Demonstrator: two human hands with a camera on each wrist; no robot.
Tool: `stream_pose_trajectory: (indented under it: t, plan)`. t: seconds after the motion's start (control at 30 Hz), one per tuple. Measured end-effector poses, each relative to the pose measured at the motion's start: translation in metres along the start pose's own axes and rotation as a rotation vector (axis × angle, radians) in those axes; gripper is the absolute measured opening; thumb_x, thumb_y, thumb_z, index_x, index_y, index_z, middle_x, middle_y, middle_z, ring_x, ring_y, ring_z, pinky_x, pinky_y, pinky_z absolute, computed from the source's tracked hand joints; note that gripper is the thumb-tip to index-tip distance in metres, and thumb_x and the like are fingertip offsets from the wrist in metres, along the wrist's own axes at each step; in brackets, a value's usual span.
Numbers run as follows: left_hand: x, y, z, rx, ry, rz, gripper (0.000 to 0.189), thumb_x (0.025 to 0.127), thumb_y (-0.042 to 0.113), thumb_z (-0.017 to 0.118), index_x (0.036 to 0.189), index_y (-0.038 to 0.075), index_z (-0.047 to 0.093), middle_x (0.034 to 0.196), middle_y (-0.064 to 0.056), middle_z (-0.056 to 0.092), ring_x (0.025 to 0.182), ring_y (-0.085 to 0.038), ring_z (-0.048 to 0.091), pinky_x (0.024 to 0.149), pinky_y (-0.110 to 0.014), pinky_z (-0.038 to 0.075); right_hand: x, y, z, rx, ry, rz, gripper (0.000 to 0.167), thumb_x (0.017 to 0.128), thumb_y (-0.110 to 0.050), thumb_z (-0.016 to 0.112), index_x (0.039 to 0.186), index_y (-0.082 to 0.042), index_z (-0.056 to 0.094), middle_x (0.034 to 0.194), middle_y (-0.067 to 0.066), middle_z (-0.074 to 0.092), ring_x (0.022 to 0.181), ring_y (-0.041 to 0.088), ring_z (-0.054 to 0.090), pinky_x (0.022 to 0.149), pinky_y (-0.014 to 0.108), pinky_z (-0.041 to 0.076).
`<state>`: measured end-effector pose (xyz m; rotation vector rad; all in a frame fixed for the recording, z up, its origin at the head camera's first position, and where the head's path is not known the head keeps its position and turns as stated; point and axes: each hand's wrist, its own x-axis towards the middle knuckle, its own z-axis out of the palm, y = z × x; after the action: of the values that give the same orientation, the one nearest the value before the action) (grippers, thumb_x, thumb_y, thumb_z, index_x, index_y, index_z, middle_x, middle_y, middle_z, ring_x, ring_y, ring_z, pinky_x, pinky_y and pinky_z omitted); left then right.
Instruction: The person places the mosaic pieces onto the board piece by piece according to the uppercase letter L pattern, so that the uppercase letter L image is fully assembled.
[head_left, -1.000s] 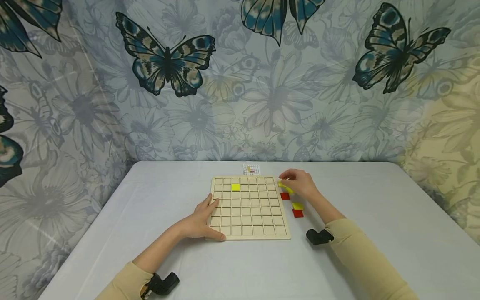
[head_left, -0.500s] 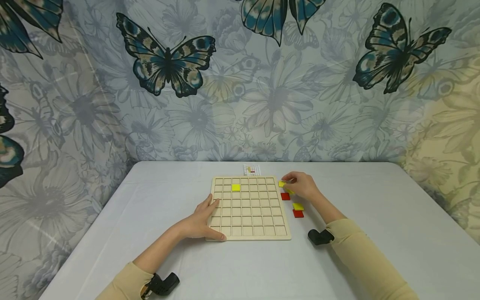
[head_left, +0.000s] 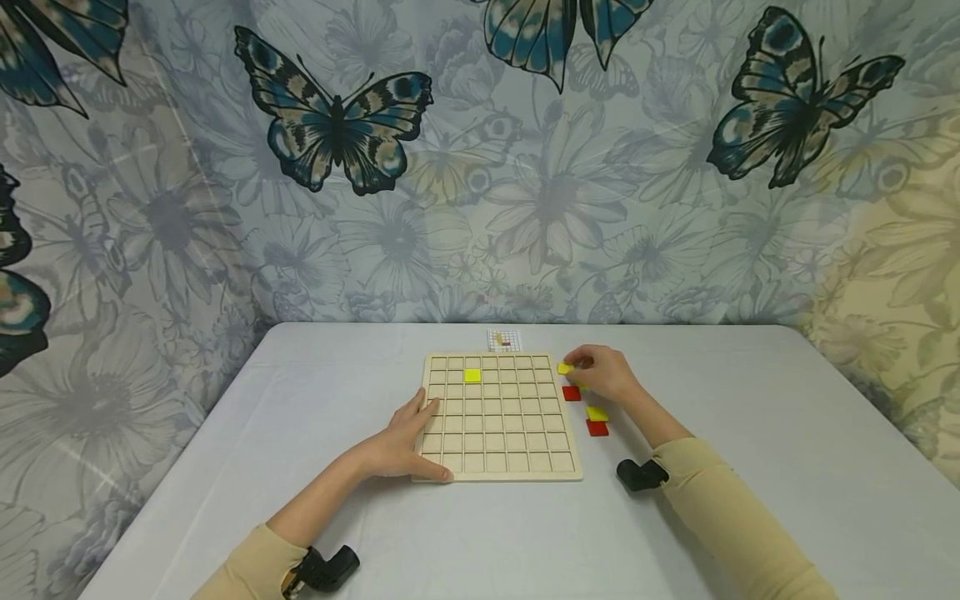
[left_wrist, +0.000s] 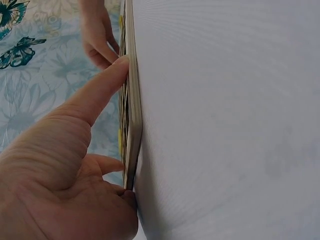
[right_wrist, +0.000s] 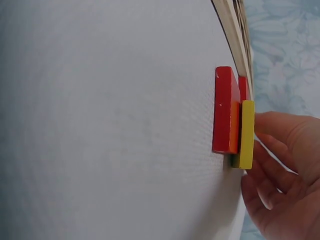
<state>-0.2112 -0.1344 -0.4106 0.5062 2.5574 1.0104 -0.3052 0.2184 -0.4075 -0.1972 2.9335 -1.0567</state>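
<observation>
1. Currently, the head view shows the right hand point(head_left: 603, 372) beside the far right corner of a wooden grid board point(head_left: 498, 433), with its thumb and forefinger pinching the far yellow tile point(head_left: 564, 367). That tile lies at the fingertips, to the left of the palm and just off the board's right edge. Part of a half-hidden yellow tile point(head_left: 582, 386) peeks out beneath the hand. Nearer the person come a lone red tile point(head_left: 572, 393), then a near yellow tile point(head_left: 597, 413) with a near red tile point(head_left: 597, 428) right by it. The left hand point(head_left: 397, 442) has its fingers and thumb spread apart, touching the board's left edge and near left corner. A placed yellow tile point(head_left: 472, 376) sits in the third column from the left, second row from the far side. Beyond the board, a small printed card point(head_left: 504, 340) lies on the white desk point(head_left: 480, 542).

2. From the left wrist, the left thumb reaches out straight, its tip on the board's rim, while other fingers touch farther along. The right hand shows past the board.

3. From the right wrist, the near yellow tile stands in front of the right hand's fingertips, so their grip cannot be told from this side. The near red tile is just beside it, flat on the desk.
</observation>
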Motion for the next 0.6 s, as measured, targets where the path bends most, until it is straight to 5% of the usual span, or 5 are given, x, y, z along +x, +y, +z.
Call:
stream_pose_trajectory:
  t: [0.6]
  plan:
    - [0.0007, -0.0006, -0.0004, 0.000, 0.002, 0.010, 0.114, 0.071, 0.038, 0.087, 0.155, 0.003, 0.018, 0.161, -0.021, -0.004, 0.146, -0.041, -0.002, 0.111, -0.062, 0.014, -0.0025, 0.0016, -0.0017, -0.022, 0.042, -0.024, 0.033, 0.087, -0.021, 0.073, 0.111, -0.001, 0.067, 0.098, 0.012, 0.066, 0.088, 0.027, 0.058, 0.072, 0.036, 0.050]
